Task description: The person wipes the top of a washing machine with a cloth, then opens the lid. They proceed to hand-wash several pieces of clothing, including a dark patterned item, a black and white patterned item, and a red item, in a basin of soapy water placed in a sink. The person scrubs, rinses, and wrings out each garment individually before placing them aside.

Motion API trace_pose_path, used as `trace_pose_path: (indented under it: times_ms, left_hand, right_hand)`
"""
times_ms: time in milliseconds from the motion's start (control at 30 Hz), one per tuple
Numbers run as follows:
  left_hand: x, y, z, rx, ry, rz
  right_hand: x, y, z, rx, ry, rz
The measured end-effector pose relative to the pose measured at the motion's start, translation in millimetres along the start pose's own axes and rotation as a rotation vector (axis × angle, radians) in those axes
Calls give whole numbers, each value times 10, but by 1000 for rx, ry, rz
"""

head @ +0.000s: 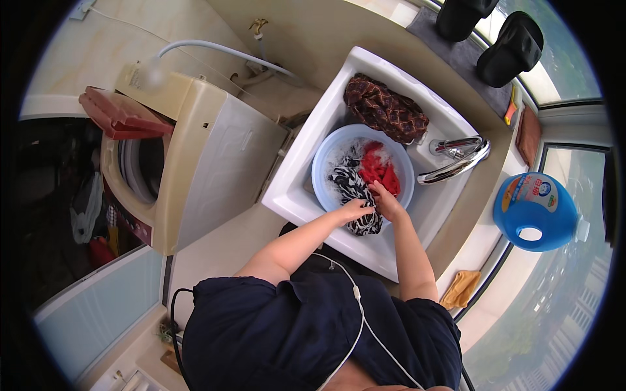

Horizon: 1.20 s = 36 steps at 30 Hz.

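Note:
A light-blue plastic basin (pixel 320 171) of foamy water sits inside a white sink (pixel 293 188). Black-and-white patterned cloth (pixel 347 178) lies partly in the water and drapes over the basin's near rim. My left hand (pixel 353 211) grips this cloth from the left, its fingers bent over it. On the cloth's right edge, my right hand (pixel 388 204) takes hold with thumb and fingers; part of its grip is hidden. Red cloth (pixel 379 168) lies wet in the suds just beyond my right fingertips. Behind the basin, a dark brown patterned cloth (pixel 384 110) is bunched in the sink.
A chrome faucet (pixel 452 163) reaches over the sink's right side. On the right ledge are a blue detergent bottle (pixel 543 212) and a tan cloth (pixel 461 289). Black slippers (pixel 508 49) rest on a grey towel (pixel 447 46). A top-loading washing machine (pixel 215 132) stands left, its lid (pixel 122 112) raised.

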<state>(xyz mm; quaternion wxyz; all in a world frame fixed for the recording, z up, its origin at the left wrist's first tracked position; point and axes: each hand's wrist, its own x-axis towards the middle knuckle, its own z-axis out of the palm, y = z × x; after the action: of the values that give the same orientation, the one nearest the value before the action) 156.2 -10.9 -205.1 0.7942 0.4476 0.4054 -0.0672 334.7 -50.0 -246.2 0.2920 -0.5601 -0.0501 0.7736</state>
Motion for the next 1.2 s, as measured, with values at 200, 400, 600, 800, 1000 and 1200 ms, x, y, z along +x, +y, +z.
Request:
trace_pose_path:
  times_ms: [200, 400, 600, 800, 1000, 1200]
  left_hand:
    - [77, -83, -328, -77, 194, -247]
    - [436, -257, -666, -1247, 312, -52]
    - [8, 370, -527, -1288, 141, 96]
    - [473, -107, -563, -1252, 171, 246]
    - [343, 144, -545, -1042, 496, 251]
    - [296, 112, -940, 360, 789, 520]
  right_hand:
    - [235, 14, 438, -259, 282, -365]
    - [-504, -237, 1283, -839, 308, -803]
    - [-1417, -487, 1711, -846, 206, -771]
    - [-622, -413, 1608, -991, 659, -754]
    - [52, -394, 1019, -679, 848, -664]
    - [213, 393, 457, -807, 728, -644]
